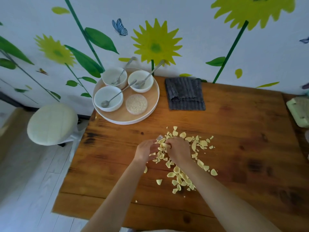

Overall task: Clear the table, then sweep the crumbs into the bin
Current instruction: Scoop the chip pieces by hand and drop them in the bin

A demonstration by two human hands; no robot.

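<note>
My left hand (145,152) grips a small clear cup (158,138); my right hand (178,150) pinches yellow crumbs (181,177) mid-tabletop (242,148), tray (150,113) at the far-left corner.

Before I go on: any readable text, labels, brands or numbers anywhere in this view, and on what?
None readable.
Wall: flower and butterfly pictures only, no words.
Three white bowls, round tray, clear lidded container, grey cloth: no print visible.
Green object at the right edge: cut off and blurred; no markings can be made out.
</note>
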